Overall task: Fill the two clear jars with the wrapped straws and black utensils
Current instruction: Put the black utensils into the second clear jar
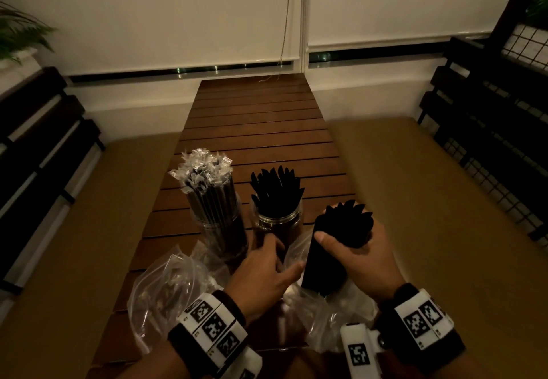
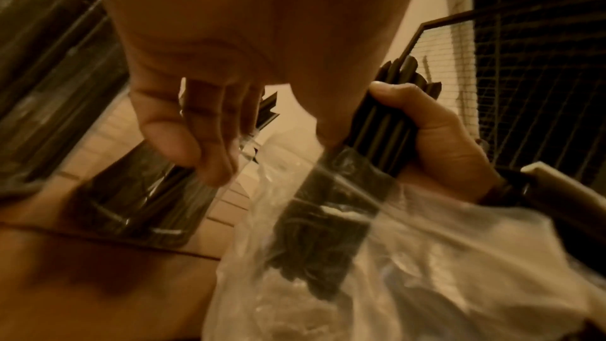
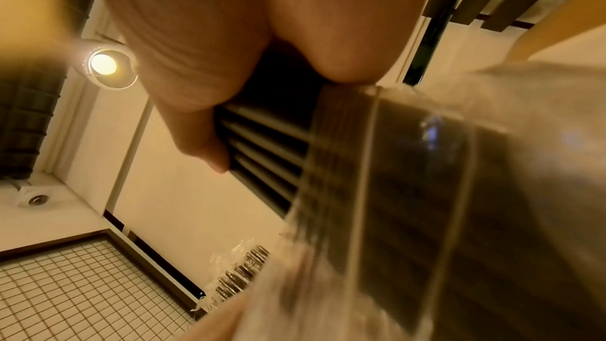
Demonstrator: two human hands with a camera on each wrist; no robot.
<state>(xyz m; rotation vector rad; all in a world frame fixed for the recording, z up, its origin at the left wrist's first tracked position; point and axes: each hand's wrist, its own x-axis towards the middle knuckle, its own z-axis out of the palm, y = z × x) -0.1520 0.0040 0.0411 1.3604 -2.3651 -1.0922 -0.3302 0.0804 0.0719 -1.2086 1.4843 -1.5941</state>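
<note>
On the slatted wooden table (image 1: 261, 129) two clear jars stand side by side. The left jar (image 1: 221, 232) is packed with wrapped straws (image 1: 204, 177). The right jar (image 1: 278, 226) (image 2: 137, 199) holds black utensils (image 1: 275, 189). My right hand (image 1: 353, 255) (image 2: 442, 139) grips a thick bundle of black utensils (image 1: 344, 227) (image 2: 387, 126) (image 3: 262, 144), its lower end still inside a clear plastic bag (image 1: 329, 316) (image 2: 426, 256). My left hand (image 1: 267, 266) (image 2: 210, 139) sits between the utensil jar and that bag, fingers loosely curled by the jar's base, thumb against the bag's mouth.
A second, crumpled clear bag (image 1: 166, 289) lies at the near left of the table with a few straws in it. Tan cushions (image 1: 430, 200) flank the table, with dark slatted backrests (image 1: 35, 156) beyond. White blinds (image 1: 178, 8) close off the far end.
</note>
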